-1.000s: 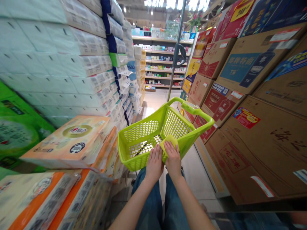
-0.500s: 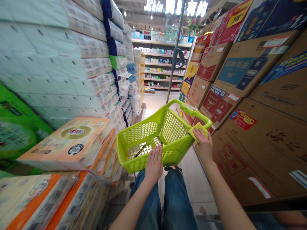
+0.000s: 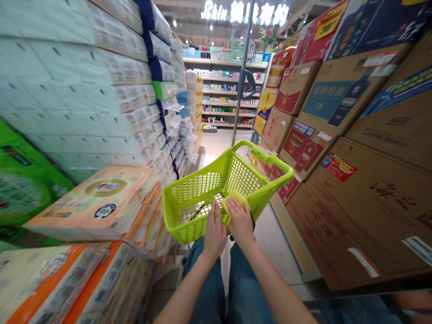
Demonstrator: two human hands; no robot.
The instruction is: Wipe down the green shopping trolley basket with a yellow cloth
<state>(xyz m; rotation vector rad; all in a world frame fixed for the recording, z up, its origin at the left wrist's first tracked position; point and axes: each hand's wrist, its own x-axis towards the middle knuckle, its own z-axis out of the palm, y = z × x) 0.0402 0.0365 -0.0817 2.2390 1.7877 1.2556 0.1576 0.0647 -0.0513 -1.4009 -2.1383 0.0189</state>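
A lime-green plastic shopping basket (image 3: 189, 189) stands in front of me in a store aisle, its handle raised at the far side. My left hand (image 3: 214, 234) rests flat on the near rim of the basket. My right hand (image 3: 240, 222) presses a yellow-green cloth (image 3: 232, 199) against the same near rim, just right of the left hand. The basket looks empty inside. My legs in blue jeans show below the hands.
Stacked tissue packs (image 3: 108, 198) wall the left side. Cardboard cartons (image 3: 364, 198) are piled along the right. A metal pole (image 3: 241, 85) rises behind the basket. The tiled aisle floor (image 3: 216, 144) runs ahead to shelves of goods (image 3: 226, 90).
My right hand with the cloth went out to the basket's right rim half a second ago and has come back to the near rim beside the left hand.
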